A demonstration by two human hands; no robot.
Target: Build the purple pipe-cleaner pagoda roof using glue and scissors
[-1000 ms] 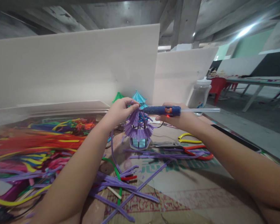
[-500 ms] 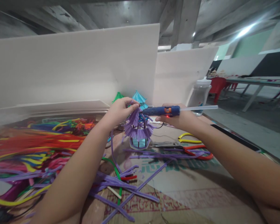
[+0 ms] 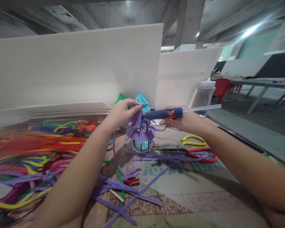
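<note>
Head: clear capped bottle (image 3: 201,96) beyond glue gun (image 3: 161,113)

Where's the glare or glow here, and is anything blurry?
In the head view, glare streaks from the long white light at upper right; in the head view, the slim blue plastic glue gun shows a small red glow; also in the head view, long red fuzzy craft stems at left look smeared.

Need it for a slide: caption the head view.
Left hand pinches the top of a purple pagoda model; right hand holds a blue glue gun close.
</note>
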